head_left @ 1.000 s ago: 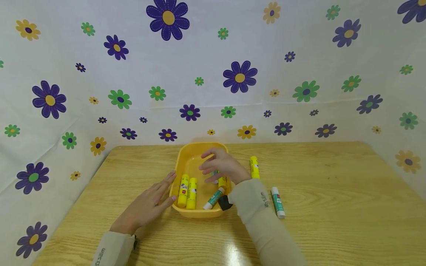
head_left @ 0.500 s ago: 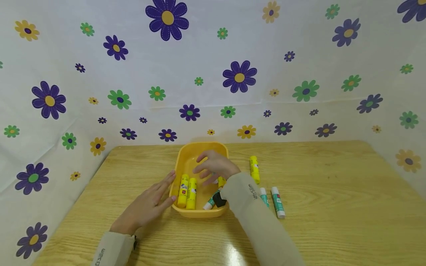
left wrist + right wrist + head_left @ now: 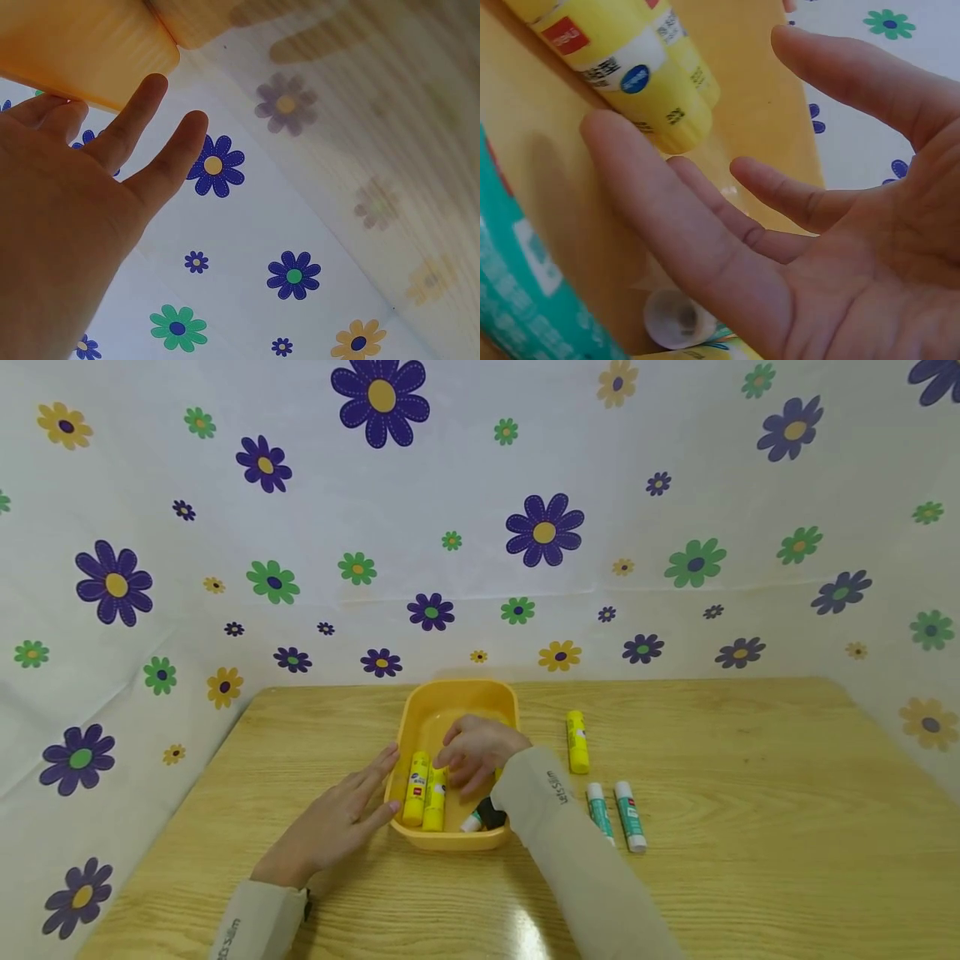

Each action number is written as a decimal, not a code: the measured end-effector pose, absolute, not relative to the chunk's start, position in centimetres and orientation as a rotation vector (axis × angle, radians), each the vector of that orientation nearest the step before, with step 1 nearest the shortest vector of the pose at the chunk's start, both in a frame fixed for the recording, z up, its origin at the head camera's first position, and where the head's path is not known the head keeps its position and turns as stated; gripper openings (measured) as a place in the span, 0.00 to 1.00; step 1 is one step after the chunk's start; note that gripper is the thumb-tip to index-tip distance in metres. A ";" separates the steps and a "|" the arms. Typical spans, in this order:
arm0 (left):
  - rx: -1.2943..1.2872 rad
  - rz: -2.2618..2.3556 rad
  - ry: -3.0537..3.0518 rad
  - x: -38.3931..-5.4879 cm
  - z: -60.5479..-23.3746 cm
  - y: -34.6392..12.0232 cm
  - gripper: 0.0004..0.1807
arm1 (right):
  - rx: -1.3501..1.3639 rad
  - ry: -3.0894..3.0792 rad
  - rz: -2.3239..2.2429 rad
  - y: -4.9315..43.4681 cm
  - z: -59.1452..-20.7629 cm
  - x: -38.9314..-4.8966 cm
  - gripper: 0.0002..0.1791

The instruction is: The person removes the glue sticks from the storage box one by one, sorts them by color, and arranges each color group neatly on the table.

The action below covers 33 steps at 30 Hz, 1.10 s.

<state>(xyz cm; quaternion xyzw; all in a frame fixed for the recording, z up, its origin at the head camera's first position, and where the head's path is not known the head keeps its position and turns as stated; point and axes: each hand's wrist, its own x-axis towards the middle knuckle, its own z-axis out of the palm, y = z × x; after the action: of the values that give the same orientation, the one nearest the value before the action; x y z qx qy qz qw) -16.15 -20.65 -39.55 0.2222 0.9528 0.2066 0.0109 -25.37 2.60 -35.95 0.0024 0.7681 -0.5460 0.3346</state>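
A yellow-orange plastic basket [image 3: 442,842] stands on the table. My left hand [image 3: 330,827] lies along its left side, fingers extended and touching the rim. Inside, two yellow glue sticks [image 3: 416,789] lie side by side at the left. My right hand [image 3: 480,750] hovers in the basket, fingers spread and slightly bent, with its fingertips close to those two sticks. The right wrist view shows nothing between the fingers. A teal-and-white glue stick [image 3: 525,277] is near that hand, along with a white-ended one [image 3: 679,319]. The sleeve and wrist hide much of the basket's right side.
Right of the basket, a yellow glue stick [image 3: 577,742] lies on the wooden table [image 3: 750,818]. Nearer the front are two teal-and-white glue sticks [image 3: 631,817], one partly behind the right sleeve. A flowered cloth [image 3: 465,485] hangs behind and at both sides.
My right hand has moved left and lower in the basket, toward the two yellow glue sticks. The right sleeve has uncovered a teal-and-white stick on the table. My left hand keeps its place.
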 end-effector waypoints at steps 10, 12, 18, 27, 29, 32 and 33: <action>0.708 0.651 2.978 -16.2 -39.5 -20.6 0.37 | -0.009 1.933 -1.464 2.0 -36.7 -25.4 0.23; 0.699 0.651 2.975 -16.2 -39.5 -20.7 0.37 | -0.022 1.920 -1.471 1.8 -36.8 -25.4 0.24; 0.686 0.663 2.961 -16.3 -39.5 -20.7 0.37 | -0.038 1.908 -1.472 1.4 -36.8 -25.4 0.22; 0.714 0.674 2.969 -16.3 -39.6 -20.7 0.37 | -0.157 1.847 -1.522 2.0 -36.6 -25.4 0.22; 0.723 0.667 2.970 -16.3 -39.7 -20.7 0.37 | -0.160 1.833 -1.567 2.2 -36.5 -25.4 0.22; 0.711 0.655 2.974 -16.3 -39.7 -20.7 0.37 | -0.135 1.842 -1.621 2.5 -36.3 -25.5 0.22; 0.706 0.652 2.976 -16.3 -39.6 -20.7 0.37 | -0.129 1.859 -1.628 2.5 -36.2 -25.6 0.22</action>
<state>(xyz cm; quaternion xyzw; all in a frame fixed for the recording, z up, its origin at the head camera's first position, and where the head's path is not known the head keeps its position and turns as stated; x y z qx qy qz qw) -16.31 -20.71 -39.64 0.2259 0.9515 0.2085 0.0072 -25.55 2.53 -36.17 -0.0492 0.7099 -0.6216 0.3275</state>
